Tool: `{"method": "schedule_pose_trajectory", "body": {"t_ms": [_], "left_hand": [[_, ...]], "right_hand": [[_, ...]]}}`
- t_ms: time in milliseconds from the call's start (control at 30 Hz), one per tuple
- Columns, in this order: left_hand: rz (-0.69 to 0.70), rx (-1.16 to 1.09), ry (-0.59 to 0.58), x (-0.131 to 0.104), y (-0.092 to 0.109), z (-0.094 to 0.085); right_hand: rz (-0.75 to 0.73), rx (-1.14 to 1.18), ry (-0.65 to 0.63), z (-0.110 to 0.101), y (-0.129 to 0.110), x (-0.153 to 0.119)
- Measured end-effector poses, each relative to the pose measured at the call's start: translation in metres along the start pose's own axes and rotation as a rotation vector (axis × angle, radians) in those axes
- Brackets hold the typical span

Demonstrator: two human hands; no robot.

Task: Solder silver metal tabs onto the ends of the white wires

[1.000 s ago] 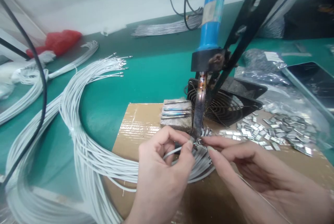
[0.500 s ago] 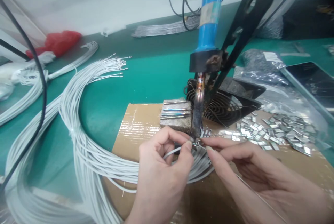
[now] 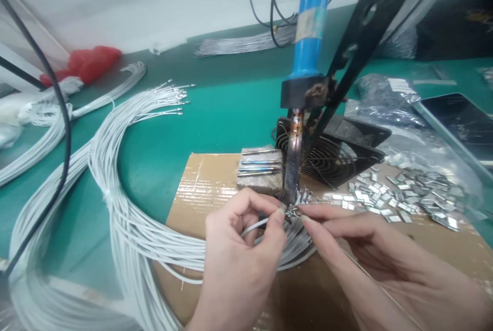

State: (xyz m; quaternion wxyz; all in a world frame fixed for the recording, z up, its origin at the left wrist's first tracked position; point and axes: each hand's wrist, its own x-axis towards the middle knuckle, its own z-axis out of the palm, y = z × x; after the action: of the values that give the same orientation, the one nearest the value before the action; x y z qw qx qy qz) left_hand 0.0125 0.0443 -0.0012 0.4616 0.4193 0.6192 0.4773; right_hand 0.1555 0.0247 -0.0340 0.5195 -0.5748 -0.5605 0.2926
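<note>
My left hand (image 3: 246, 249) pinches a white cable (image 3: 252, 227) close to its end, thumb against forefinger. Opposite it, my right hand (image 3: 370, 249) pinches a thin wire, probably solder wire (image 3: 379, 286), which trails back across the palm. Both sets of fingertips meet just under the tip of a blue-handled soldering iron (image 3: 291, 166), held upright in a black metal bracket (image 3: 358, 38). The small joint at the tip is too tiny and partly covered to make out. Beneath my hands runs a bundle of white cables (image 3: 169, 246) with metal ends.
Behind my left hand, a worn block (image 3: 258, 182) carries several metal rods. A black fan (image 3: 327, 159) stands behind the iron. Small shiny metal plates (image 3: 408, 192) lie to the right on the cardboard (image 3: 200, 177), near plastic bags and a phone (image 3: 458, 120).
My right fingertips have shifted very slightly at the iron's tip, and the thin wire sits a little differently. My left hand holds the cable in the same place.
</note>
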Motion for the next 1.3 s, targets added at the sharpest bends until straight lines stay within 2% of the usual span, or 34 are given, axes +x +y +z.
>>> {"method": "schedule_pose_trajectory", "body": {"t_ms": [267,500,767,967,1200,1300], "left_hand": [[-0.018,-0.012,-0.012,-0.0014,-0.0007,-0.0018],[-0.038,-0.015,-0.056,-0.001,-0.0028,-0.0039],[-0.025,-0.004,-0.045,-0.0016,-0.0028,-0.0039],[-0.029,-0.011,-0.05,-0.0022,-0.0019,-0.0032],[-0.04,-0.039,-0.045,-0.0022,-0.0026,-0.0022],[-0.052,-0.035,-0.051,-0.0015,-0.0031,-0.0023]], "right_hand": [[0.028,0.03,0.101,0.0018,0.0004,-0.0011],[0.032,0.023,0.075,0.0027,0.0001,-0.0035],[0.028,-0.01,0.017,0.0012,-0.0014,-0.002],[0.082,0.031,0.107,0.0057,-0.0049,-0.0054],[0.086,0.021,0.117,0.0075,-0.0061,-0.0053],[0.046,0.001,0.071,0.0063,-0.0037,-0.0047]]}}
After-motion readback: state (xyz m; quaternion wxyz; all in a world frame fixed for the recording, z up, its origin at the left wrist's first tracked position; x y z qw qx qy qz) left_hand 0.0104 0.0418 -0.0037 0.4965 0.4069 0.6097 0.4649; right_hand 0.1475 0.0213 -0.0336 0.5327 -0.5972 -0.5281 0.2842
